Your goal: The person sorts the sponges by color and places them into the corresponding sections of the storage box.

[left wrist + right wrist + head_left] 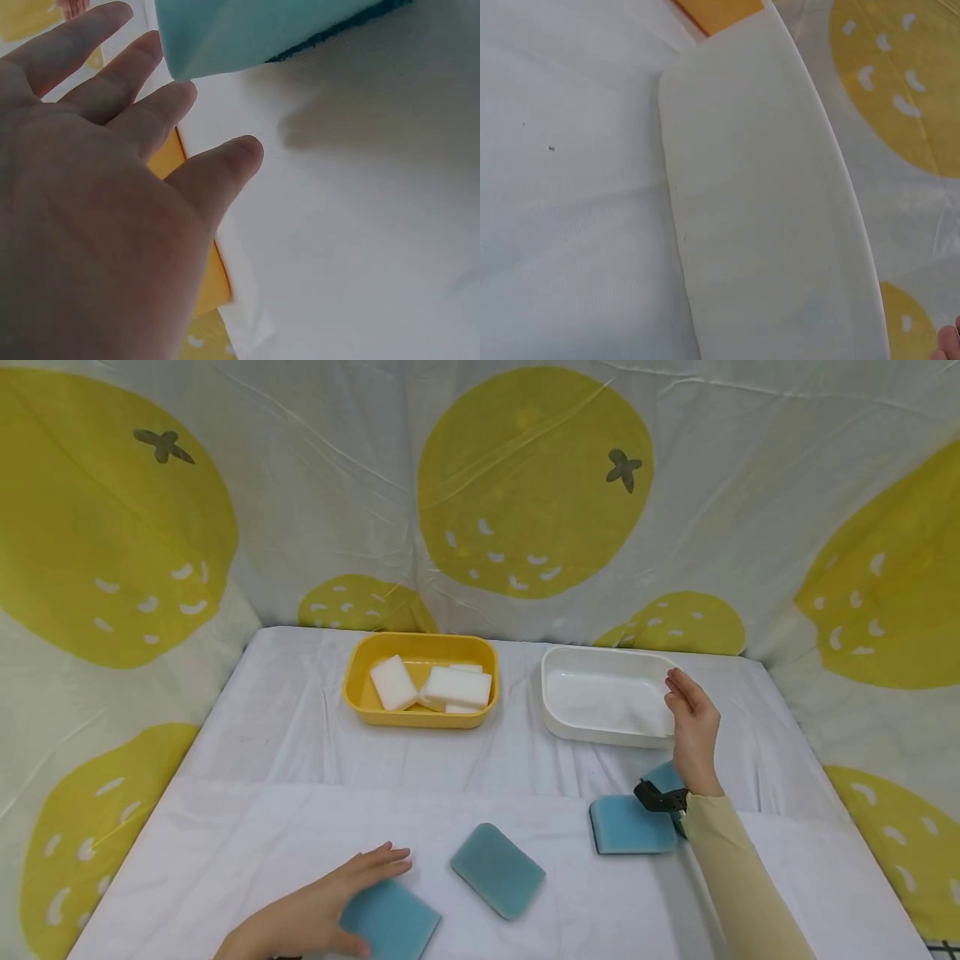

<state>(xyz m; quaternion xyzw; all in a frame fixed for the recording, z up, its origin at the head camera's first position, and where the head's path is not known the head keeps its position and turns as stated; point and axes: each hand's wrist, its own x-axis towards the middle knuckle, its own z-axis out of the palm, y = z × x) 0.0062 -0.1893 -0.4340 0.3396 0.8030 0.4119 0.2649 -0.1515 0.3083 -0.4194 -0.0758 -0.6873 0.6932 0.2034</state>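
Note:
My left hand (322, 902) is beside a blue sponge (393, 922) at the front of the table, its fingers spread along the far edge and the thumb near the close side. In the left wrist view the fingertips are right by the sponge (255, 34), which has a darker scouring layer. At the right end of a white tray (603, 735) is my right hand (693, 727), fingers extended near the rim. The right wrist view shows the tray (757, 187) close up, with fingertips (949, 343) at the lower right corner.
A yellow tray (412, 718) at the back left holds several white sponges (459, 687). A blue sponge (498, 870) lies mid-table, and another (633, 824) sits below the right wrist, with one more (663, 774) partly hidden behind it. A lemon-print curtain (345, 510) hangs around the table.

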